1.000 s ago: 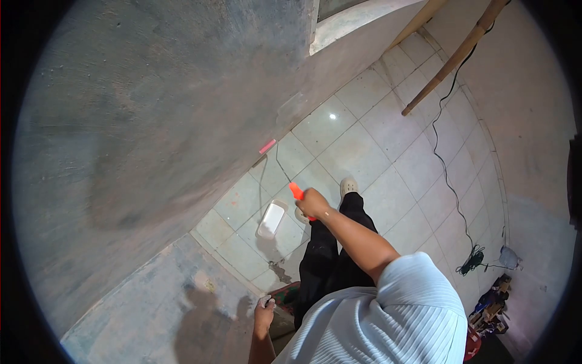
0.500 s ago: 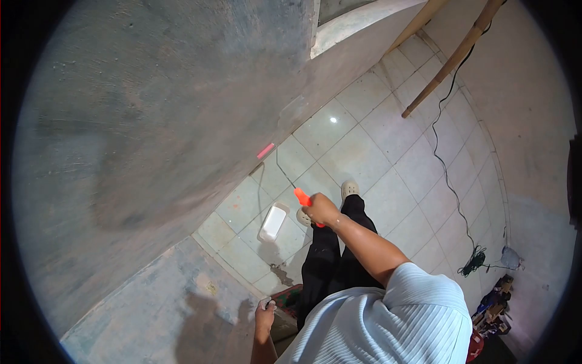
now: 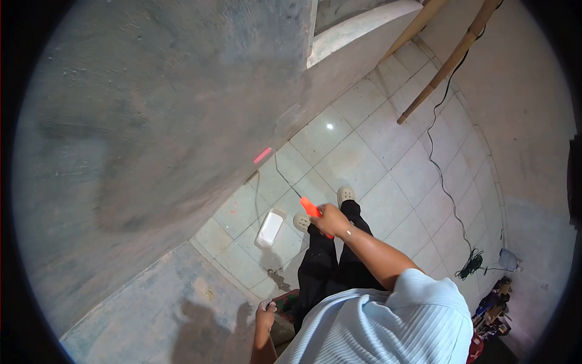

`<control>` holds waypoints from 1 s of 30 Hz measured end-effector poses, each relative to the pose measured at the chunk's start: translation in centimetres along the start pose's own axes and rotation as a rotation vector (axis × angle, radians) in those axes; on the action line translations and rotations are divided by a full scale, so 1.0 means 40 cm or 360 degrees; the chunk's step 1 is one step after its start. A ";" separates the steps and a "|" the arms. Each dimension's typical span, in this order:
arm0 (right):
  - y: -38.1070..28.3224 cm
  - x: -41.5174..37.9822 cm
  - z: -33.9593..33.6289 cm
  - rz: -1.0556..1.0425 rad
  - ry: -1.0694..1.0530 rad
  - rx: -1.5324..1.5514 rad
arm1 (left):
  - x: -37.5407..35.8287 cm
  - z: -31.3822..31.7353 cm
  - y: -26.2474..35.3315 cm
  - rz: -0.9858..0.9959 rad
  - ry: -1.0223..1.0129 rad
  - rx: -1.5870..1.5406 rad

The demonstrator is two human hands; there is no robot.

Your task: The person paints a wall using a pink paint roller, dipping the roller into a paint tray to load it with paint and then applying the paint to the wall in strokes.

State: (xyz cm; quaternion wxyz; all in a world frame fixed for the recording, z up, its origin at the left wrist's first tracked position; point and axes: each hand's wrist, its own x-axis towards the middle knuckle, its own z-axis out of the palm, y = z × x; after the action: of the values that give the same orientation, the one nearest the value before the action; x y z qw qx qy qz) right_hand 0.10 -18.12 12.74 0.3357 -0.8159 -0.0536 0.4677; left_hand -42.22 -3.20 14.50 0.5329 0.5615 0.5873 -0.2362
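Observation:
My right hand (image 3: 331,221) is wrapped round the orange handle of a paint roller (image 3: 311,207). From the handle a thin bent metal rod runs up and left to a small pink roller sleeve (image 3: 262,155), which lies against the lower part of the grey wall (image 3: 182,121). On the tiles left of my feet is a white rectangular tray (image 3: 270,229) with white inside. My left hand (image 3: 265,316) is low in the view with curled fingers, beside the edge of a grey wall surface; a small dark bit shows at the fingers, too small to name.
Bamboo poles (image 3: 445,70) lean at the upper right. A dark cable (image 3: 445,182) trails over the tiled floor (image 3: 388,145) to a coiled bundle (image 3: 471,264). Assorted items (image 3: 494,309) lie along the right wall. A ledge (image 3: 364,30) juts out at the top.
My right hand has shifted slightly right and down relative to my feet. The pink sleeve stays at the low wall. The whole view has moved a little; my left hand looks unchanged.

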 end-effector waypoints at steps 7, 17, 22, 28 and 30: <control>-0.052 0.265 0.094 0.0161 -0.0017 0.0082 | 0.022 0.027 0.081 0.0080 0.0037 0.0153; -0.021 -0.007 -0.074 0.0051 0.0061 0.0103 | 0.000 0.085 0.018 0.0072 -0.0023 0.0062; -0.094 0.021 -0.113 0.0181 -0.0097 0.0117 | 0.012 0.125 0.013 0.0042 -0.0054 0.0078; 0.032 0.441 0.146 0.0214 0.0074 -0.0049 | 0.052 0.126 -0.044 0.0318 0.0170 0.0043; 0.035 0.370 0.117 0.0229 -0.0046 -0.0070 | -0.042 0.131 0.073 0.0180 0.0140 0.0004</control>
State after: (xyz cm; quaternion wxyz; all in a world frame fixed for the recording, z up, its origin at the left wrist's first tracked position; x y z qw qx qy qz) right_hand 4.27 -10.92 -0.45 0.2822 -0.8180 -0.0101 0.5012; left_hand -37.99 -7.73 15.25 0.5184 0.6044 0.5771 -0.1816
